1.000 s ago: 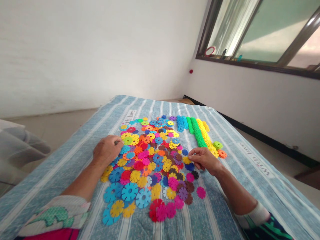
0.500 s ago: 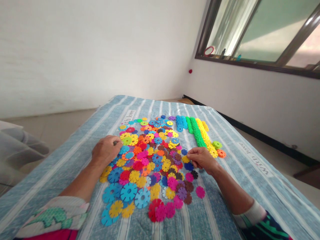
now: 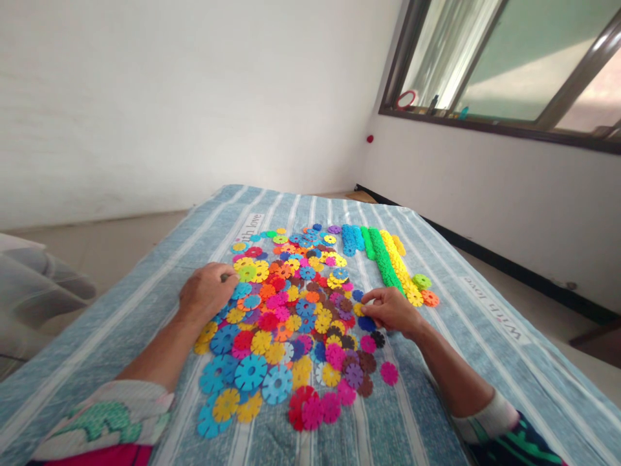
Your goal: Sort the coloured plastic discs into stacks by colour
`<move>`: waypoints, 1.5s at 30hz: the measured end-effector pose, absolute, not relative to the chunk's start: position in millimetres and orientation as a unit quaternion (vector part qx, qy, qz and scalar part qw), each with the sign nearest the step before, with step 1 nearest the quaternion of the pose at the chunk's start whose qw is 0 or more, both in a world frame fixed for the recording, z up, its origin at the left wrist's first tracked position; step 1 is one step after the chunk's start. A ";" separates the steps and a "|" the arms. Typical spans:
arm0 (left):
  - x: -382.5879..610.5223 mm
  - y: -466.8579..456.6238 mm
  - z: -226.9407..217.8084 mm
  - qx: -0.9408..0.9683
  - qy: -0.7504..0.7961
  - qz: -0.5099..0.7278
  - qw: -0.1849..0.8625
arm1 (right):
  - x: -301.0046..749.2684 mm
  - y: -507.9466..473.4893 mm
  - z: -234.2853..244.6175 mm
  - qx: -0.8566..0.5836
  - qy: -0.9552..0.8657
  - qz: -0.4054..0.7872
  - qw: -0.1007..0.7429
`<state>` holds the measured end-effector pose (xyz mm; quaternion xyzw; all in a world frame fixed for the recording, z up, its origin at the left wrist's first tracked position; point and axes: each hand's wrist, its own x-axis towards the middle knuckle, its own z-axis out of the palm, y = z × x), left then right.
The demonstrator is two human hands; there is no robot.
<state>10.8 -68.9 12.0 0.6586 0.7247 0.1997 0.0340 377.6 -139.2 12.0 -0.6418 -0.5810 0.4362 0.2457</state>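
Notched plastic discs [image 3: 251,371] in many colours lie in a loose, overlapping pile on the striped cloth. At the left edge of the pile rests my left hand [image 3: 207,291], its fingers curled closed beside a lime-green disc [image 3: 248,273]; whatever is inside it, if anything, is hidden. On the opposite side, my right hand [image 3: 392,310] pinches with thumb and forefinger at the edge of a small yellow disc [image 3: 358,309]. A dark blue disc [image 3: 367,323] lies just below those fingertips.
Beyond my right hand are interlocked rows of discs: a blue row [image 3: 348,240], a long green row [image 3: 385,265] and a yellow row [image 3: 398,265]. A lime disc [image 3: 422,281] and an orange disc [image 3: 429,298] lie near the yellow row's end. A blue-and-white striped cloth [image 3: 485,382] covers the table.
My right fingertips have shifted slightly left, and the small yellow disc at them sits a little further left. My left hand has hardly moved.
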 end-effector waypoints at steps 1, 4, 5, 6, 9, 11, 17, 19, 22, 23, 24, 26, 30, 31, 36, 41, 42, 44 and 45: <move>10.6 -68.5 11.5 0.659 0.725 0.200 0.033 | 376.9 -139.3 12.4 -0.643 -0.586 0.432 0.237; 9.6 -67.6 9.7 0.660 0.722 0.205 0.031 | 374.8 -139.3 13.1 -0.646 -0.600 0.418 0.220; 9.2 -67.4 9.3 0.660 0.721 0.208 0.032 | 374.3 -139.3 13.4 -0.645 -0.604 0.414 0.216; 8.8 -67.3 9.0 0.662 0.718 0.211 0.033 | 373.8 -139.4 13.6 -0.644 -0.609 0.412 0.214; 8.0 -67.4 8.9 0.664 0.716 0.213 0.037 | 373.2 -139.7 14.1 -0.639 -0.615 0.408 0.216; 7.8 -67.3 9.0 0.664 0.717 0.210 0.038 | 373.6 -139.9 13.6 -0.635 -0.611 0.414 0.229; 7.2 -66.3 7.4 0.662 0.719 0.207 0.042 | 378.1 -138.3 8.5 -0.610 -0.576 0.462 0.287; 7.0 -66.3 7.1 0.661 0.721 0.206 0.043 | 379.7 -137.3 7.1 -0.606 -0.566 0.473 0.296; 7.0 -66.1 7.0 0.661 0.721 0.205 0.040 | 381.4 -136.3 6.4 -0.602 -0.554 0.488 0.304; 7.0 -66.0 7.0 0.662 0.720 0.207 0.039 | 381.8 -136.2 6.4 -0.601 -0.551 0.492 0.305; 7.1 -65.8 7.0 0.662 0.719 0.208 0.038 | 382.3 -136.2 6.5 -0.600 -0.549 0.494 0.307; 7.2 -65.5 7.1 0.662 0.718 0.209 0.038 | 383.3 -136.6 6.6 -0.599 -0.546 0.496 0.312; 7.5 -65.7 7.7 0.665 0.717 0.207 0.036 | 384.9 -137.3 6.4 -0.590 -0.541 0.498 0.334; 7.6 -65.9 7.9 0.665 0.717 0.207 0.036 | 384.7 -137.4 6.3 -0.588 -0.541 0.498 0.337; 8.2 -66.6 8.9 0.664 0.720 0.200 0.040 | 380.1 -136.8 5.5 -0.602 -0.563 0.468 0.318; 8.0 -66.5 9.1 0.663 0.721 0.199 0.040 | 377.3 -136.8 5.9 -0.613 -0.591 0.433 0.297; 7.9 -66.4 9.0 0.663 0.721 0.198 0.040 | 377.3 -137.0 6.0 -0.613 -0.596 0.428 0.293; 7.8 -66.2 8.7 0.663 0.721 0.197 0.041 | 377.3 -137.3 6.1 -0.612 -0.610 0.417 0.282; 7.7 -66.1 8.5 0.663 0.721 0.197 0.041 | 377.3 -137.4 6.1 -0.611 -0.618 0.411 0.276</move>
